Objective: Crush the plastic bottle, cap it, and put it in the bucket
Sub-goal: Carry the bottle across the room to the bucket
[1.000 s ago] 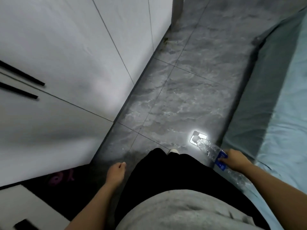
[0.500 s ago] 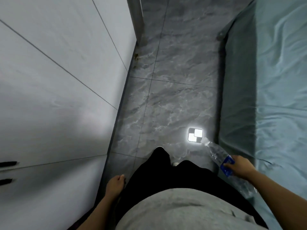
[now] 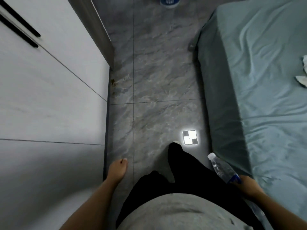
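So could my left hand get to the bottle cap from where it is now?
Probably yes. The left hand hangs empty by the cupboard, and the bottle in the right hand points its cap forward; only your legs lie between, lower down.

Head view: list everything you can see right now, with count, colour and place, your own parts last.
plastic bottle: 1, clear, white cap on, blue label, held low at right
blue object: 1, blue and white, floor at top edge, cut off
bed: 1, teal sheet, right side
white cloth: 1, on bed at right edge
cabinet: 1, white, black handles, left side
floor: grey marble tiles, centre
light reflection: 1, bright square, on floor
left hand: empty, hanging free
right hand: gripping bottle
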`<state>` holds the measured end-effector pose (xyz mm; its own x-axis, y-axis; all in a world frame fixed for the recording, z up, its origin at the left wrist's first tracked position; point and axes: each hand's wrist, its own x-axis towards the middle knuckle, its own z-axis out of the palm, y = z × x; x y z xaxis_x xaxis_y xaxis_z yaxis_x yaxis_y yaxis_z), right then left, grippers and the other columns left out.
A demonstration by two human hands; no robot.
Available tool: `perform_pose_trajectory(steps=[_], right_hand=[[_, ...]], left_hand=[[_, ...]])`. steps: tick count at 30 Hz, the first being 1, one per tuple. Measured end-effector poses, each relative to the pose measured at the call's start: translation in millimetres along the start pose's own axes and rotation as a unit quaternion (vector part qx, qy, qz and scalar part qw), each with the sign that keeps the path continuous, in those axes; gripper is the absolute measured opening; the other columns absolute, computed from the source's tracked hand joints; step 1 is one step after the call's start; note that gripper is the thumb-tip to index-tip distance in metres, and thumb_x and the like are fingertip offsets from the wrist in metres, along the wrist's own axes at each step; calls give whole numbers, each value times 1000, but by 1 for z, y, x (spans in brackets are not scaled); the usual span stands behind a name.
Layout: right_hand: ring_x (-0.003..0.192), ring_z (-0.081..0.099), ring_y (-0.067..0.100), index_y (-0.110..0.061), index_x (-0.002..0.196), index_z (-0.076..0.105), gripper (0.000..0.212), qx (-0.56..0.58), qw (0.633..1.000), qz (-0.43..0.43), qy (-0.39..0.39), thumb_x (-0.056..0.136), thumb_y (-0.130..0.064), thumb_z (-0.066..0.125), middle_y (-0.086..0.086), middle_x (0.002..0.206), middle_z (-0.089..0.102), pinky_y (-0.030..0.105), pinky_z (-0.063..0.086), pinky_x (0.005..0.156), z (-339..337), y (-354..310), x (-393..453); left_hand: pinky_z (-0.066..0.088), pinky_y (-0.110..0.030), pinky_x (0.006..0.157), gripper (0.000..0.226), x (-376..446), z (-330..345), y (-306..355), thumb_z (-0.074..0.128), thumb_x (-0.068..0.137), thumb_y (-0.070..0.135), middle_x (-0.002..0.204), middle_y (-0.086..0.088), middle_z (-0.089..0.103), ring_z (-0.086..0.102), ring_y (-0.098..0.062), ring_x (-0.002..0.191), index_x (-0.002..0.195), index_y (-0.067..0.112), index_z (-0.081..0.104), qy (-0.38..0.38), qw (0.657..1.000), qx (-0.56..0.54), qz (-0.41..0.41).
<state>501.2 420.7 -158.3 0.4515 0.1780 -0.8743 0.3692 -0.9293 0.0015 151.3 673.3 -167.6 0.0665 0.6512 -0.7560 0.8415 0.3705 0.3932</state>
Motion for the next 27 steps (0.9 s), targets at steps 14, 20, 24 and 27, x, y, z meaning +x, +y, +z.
perform_pose_trajectory(steps=[14,20,24,27], right_hand=[[101,63,37,-1,97,65,28,39,992,-91,73,83,-24,65,24,103,69,35,48,80,-196,-165,94],[97,65,34,-1,99,65,26,39,996,-61,45,84,-22,63,22,102,70,29,42,72,-237,-213,121],[96,66,30,-10,84,66,11,26,999,-37,24,85,-19,60,15,89,69,25,40,68,-259,-233,128],[95,67,30,-10,78,66,11,33,999,-12,15,86,-15,60,11,75,65,25,37,67,-275,-240,137]], left_hand=[[32,-27,55,48,68,-37,125,41,95,16,54,-3,52,48,-18,57,47,16,50,15,998,23,-58],[32,-24,54,46,142,-81,196,38,95,18,56,-3,54,48,-15,55,53,12,54,18,998,15,-51],[46,-39,71,43,190,-111,250,39,95,18,71,-19,60,56,-27,71,57,8,56,12,999,-18,-27],[46,-39,74,41,225,-127,295,39,95,19,77,-25,63,60,-32,77,66,1,61,3,1000,-4,-5]])
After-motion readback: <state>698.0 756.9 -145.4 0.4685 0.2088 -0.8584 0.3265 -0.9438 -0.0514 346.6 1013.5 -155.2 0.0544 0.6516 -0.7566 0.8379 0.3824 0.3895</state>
